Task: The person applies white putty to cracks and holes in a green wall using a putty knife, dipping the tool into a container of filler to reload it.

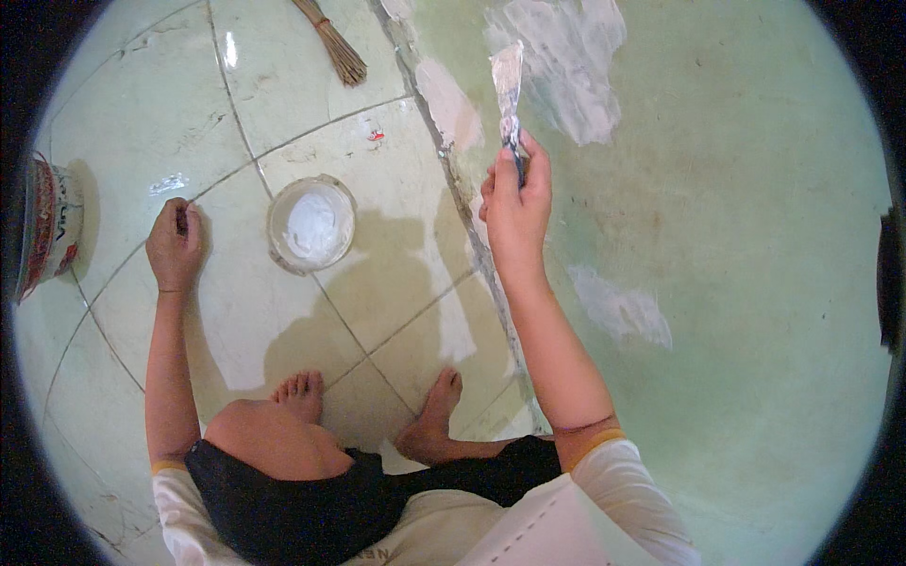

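My right hand (517,193) is closed round the handle of a putty knife (507,75), its blade smeared with white paste and held over the green wall surface (746,236) beside whitish patches (571,66). My left hand (174,241) is curled closed at the left, over the tiled floor; whether anything is inside it is hidden. Between my hands, a round shallow container (311,226) of white paste rests on the tiles, nearer the left hand.
A large printed bucket (52,226) stands at the far left. A bundle of thin sticks (335,47) lies at the top. A rough seam (429,123) divides the tiles from the green surface. My bare feet (429,420) are below the container.
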`<state>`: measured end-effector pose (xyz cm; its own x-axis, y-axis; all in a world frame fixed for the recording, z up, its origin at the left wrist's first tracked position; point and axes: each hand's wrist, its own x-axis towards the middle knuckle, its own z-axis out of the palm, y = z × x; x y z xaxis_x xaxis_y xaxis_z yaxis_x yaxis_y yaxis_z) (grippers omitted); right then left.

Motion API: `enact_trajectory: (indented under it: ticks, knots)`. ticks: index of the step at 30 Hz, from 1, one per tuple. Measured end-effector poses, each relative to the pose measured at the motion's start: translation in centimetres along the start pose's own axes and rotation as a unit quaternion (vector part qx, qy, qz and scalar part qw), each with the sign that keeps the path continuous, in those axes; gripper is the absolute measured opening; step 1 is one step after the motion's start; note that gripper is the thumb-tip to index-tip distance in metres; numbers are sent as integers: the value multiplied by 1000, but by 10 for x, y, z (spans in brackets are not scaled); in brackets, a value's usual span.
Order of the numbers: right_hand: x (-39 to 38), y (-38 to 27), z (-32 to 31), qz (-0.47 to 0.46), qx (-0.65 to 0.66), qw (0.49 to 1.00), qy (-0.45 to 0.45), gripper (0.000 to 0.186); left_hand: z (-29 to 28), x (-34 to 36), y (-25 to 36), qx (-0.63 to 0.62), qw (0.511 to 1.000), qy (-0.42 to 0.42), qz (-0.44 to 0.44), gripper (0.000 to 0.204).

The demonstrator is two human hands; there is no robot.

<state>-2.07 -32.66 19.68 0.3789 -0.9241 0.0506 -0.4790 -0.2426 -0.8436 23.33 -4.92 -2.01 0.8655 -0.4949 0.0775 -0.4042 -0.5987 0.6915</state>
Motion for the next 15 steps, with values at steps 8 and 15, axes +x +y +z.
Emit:
enact_trajectory:
  ticks: [8,15]
  knots:
    - [48,-9,32,3,55,998,15,37,1,-1,6,-4,999,39,31,19]
    - [82,8,42,-47,-32,997,57,36,1,0,10,-4,999,34,35,17]
